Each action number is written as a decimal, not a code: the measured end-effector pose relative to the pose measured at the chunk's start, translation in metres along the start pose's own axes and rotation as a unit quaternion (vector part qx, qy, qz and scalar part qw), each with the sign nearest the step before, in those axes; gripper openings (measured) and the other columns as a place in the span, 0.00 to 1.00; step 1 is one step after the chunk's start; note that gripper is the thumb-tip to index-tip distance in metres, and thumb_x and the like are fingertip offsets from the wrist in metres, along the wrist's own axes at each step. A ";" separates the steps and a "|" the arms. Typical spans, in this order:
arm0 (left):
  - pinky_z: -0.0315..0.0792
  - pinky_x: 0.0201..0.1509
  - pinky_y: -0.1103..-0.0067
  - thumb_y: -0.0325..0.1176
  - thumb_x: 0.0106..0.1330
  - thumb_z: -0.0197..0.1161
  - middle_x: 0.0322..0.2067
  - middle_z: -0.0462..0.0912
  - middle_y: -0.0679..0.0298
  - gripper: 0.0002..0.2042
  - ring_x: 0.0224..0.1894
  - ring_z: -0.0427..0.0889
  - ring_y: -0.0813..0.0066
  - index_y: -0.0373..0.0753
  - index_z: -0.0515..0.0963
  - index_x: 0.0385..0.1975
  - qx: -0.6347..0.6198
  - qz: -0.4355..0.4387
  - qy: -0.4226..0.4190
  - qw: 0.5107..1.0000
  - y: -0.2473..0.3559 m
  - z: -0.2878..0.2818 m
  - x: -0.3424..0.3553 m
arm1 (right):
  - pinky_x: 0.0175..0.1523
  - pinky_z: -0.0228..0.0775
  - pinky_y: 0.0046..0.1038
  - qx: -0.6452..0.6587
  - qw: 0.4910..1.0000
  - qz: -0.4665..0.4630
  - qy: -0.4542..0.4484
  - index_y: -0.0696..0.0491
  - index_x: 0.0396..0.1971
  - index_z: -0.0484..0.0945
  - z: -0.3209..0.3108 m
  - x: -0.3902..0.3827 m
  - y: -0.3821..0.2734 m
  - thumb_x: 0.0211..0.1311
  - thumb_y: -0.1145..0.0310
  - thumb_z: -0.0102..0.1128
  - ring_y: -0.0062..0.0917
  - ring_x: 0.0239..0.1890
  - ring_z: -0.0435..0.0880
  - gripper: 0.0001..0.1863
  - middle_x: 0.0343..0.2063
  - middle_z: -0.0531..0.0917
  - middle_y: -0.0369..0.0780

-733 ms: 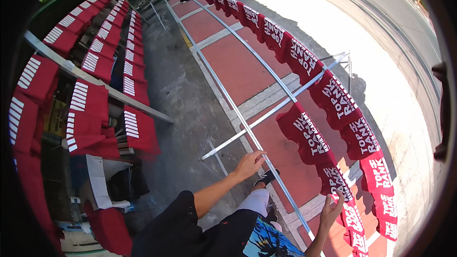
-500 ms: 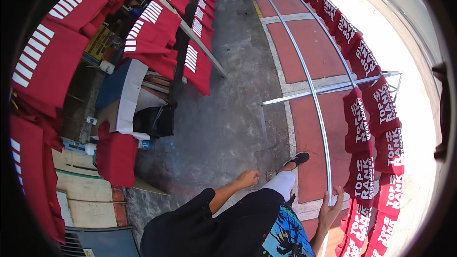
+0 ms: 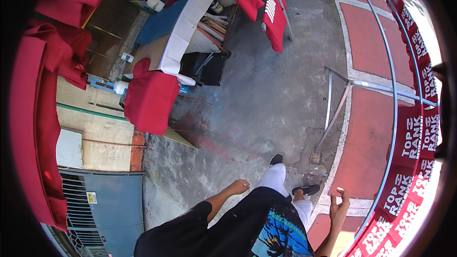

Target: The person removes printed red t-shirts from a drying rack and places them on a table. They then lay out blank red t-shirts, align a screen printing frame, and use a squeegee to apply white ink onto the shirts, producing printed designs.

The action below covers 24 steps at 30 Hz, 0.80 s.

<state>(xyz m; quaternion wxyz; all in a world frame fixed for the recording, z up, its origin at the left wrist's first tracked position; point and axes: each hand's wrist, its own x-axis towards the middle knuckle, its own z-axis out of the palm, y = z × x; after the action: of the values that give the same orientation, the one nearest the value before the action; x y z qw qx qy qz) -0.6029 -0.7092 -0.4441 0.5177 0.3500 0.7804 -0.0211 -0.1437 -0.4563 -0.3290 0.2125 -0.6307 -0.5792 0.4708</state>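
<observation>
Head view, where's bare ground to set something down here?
Bare patches: the grey concrete between the table and the metal rail, and the red paving inside that rail. Crowded: under the table and along the rail's hanging red shirts.

We see red shirts (image 3: 409, 138) with white lettering along a grey rail (image 3: 393, 66), a plain red shirt (image 3: 150, 97), grey concrete floor (image 3: 266, 90), brick-red paving (image 3: 366, 147), and a white cloth (image 3: 183, 24) over a blue bench (image 3: 152, 24).
</observation>
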 end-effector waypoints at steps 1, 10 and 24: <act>0.82 0.52 0.66 0.44 0.72 0.67 0.43 0.91 0.50 0.19 0.45 0.91 0.59 0.39 0.85 0.55 -0.052 -0.006 0.021 0.998 -0.004 -0.011 0.005 | 0.61 0.74 0.39 -0.003 1.000 -0.004 -0.005 0.62 0.53 0.81 0.018 0.009 -0.009 0.68 0.72 0.70 0.43 0.53 0.85 0.17 0.48 0.88 0.50; 0.82 0.54 0.66 0.41 0.75 0.67 0.45 0.90 0.47 0.19 0.48 0.91 0.55 0.37 0.83 0.59 -0.096 -0.020 0.006 0.995 -0.119 -0.184 0.037 | 0.63 0.76 0.35 0.005 0.990 0.077 -0.122 0.63 0.55 0.80 0.241 0.072 -0.136 0.71 0.69 0.70 0.36 0.56 0.87 0.19 0.50 0.88 0.48; 0.81 0.52 0.63 0.35 0.76 0.66 0.44 0.88 0.48 0.17 0.45 0.89 0.51 0.34 0.80 0.59 -0.123 0.116 0.190 0.967 -0.092 -0.595 0.146 | 0.60 0.79 0.38 -0.059 0.976 -0.020 -0.207 0.61 0.51 0.83 0.459 0.241 -0.433 0.66 0.72 0.70 0.39 0.52 0.89 0.16 0.47 0.89 0.49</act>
<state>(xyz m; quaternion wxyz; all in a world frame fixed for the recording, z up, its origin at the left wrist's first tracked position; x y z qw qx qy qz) -1.1592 -0.4667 -0.3195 0.3981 0.3696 0.8150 0.2016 -0.7870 -0.2563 -0.2745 0.0600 -0.5192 -0.6497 0.5521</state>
